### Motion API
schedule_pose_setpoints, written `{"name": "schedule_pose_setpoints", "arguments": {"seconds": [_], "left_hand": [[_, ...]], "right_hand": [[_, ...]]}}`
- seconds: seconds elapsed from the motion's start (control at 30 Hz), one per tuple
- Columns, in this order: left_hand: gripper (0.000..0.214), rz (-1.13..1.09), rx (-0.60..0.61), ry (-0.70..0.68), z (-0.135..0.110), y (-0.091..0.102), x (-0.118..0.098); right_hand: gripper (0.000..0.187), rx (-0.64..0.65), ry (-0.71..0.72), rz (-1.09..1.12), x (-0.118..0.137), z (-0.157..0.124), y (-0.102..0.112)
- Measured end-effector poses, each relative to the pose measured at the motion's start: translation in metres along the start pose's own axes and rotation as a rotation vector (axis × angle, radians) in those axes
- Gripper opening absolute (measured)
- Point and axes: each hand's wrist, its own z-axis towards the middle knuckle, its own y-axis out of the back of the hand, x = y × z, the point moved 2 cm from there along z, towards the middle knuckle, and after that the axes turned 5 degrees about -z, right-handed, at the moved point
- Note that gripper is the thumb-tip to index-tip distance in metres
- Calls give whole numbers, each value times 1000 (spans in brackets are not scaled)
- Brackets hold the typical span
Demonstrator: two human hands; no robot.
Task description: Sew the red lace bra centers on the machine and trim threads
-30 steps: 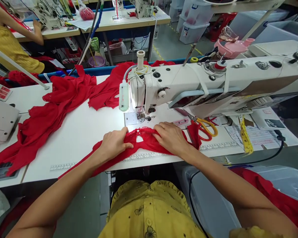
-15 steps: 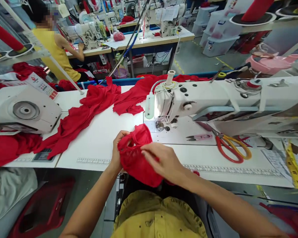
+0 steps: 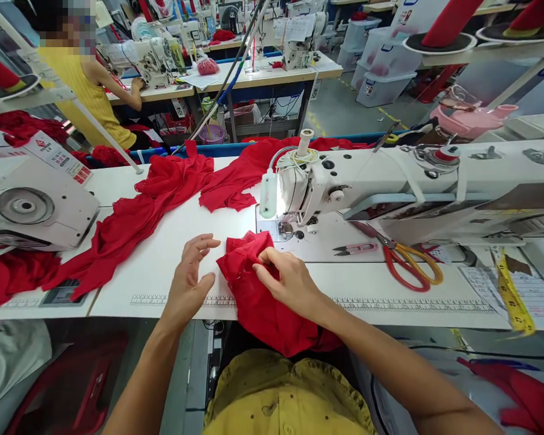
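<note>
A piece of red fabric [image 3: 272,314] lies bunched over the table's front edge and hangs down toward my lap. My right hand [image 3: 292,284] pinches it near its upper part, thumb against fingers. To the left of the fabric, my left hand [image 3: 188,281] is raised with fingers apart and nothing in it. Just beyond the cloth is the sewing machine [image 3: 344,181], its needle area lit by a small lamp [image 3: 268,194]. The fabric's far edge reaches close to the needle plate [image 3: 272,229].
Thread snips [image 3: 356,249] and scissors [image 3: 408,263] lie right of the needle. A yellow tape measure [image 3: 512,296] hangs over the front edge. Long red cloth [image 3: 145,223] stretches across the table's left side, near another machine [image 3: 36,202]. A person in yellow [image 3: 81,90] works beyond.
My left hand has let go of the red fabric and moved left, opening. The fabric has dropped flatter onto the table edge, while my right hand keeps hold of it.
</note>
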Motion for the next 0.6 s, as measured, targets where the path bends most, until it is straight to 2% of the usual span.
{"name": "schedule_pose_setpoints", "arguments": {"seconds": [0.07, 0.17, 0.27, 0.37, 0.5, 0.6], "left_hand": [[27, 138, -40, -43, -4, -1, -8], [19, 230, -27, 7, -4, -19, -8], [15, 140, 23, 70, -1, -37, 0], [16, 26, 68, 119, 0, -46, 5], [19, -42, 108, 181, 1, -51, 4], [23, 4, 146, 186, 13, -42, -1]], "right_hand": [[16, -25, 40, -48, 1, -2, -1], [11, -60, 58, -60, 0, -6, -6], [7, -90, 75, -72, -5, -9, -10], [7, -73, 80, -51, -10, -11, -10], [10, -40, 48, 58, -11, -12, -6], [10, -10, 45, 117, -15, -15, 0]]}}
